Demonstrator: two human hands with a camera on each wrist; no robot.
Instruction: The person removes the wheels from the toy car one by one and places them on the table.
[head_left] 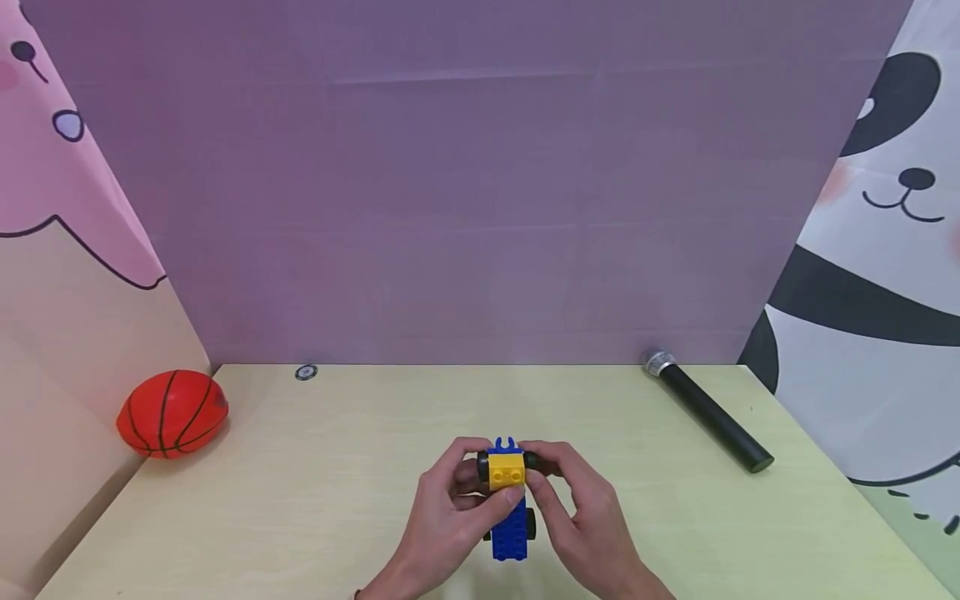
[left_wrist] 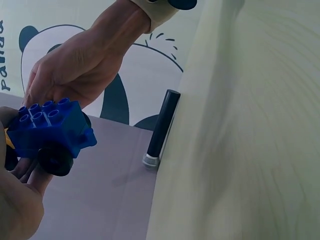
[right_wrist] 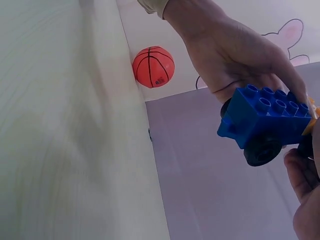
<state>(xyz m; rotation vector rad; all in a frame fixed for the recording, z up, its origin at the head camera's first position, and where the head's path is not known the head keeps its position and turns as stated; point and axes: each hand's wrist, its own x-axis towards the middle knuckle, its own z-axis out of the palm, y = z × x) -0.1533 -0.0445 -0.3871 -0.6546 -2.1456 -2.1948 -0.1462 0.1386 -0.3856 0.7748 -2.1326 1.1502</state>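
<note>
Both hands hold a toy car made of building bricks, above the table's near half. Its blue studded base [head_left: 510,537] has black wheels, and a blue hook-like coupling shows at its far end. A yellow brick [head_left: 507,472] with studs sits on that far end. My left hand [head_left: 448,521] grips the car from the left, thumb pressed against the yellow brick's near side. From the right, my right hand [head_left: 592,517] pinches it near a front wheel [head_left: 531,461]. In the right wrist view the blue base [right_wrist: 275,117] shows its studs; fingers partly hide the yellow brick.
A red toy basketball [head_left: 172,414] lies at the table's left edge. Along the back edge is a small round disc [head_left: 306,372]. A black microphone [head_left: 712,417] with a silver head lies at the back right. Printed cloth walls enclose the table's back and sides.
</note>
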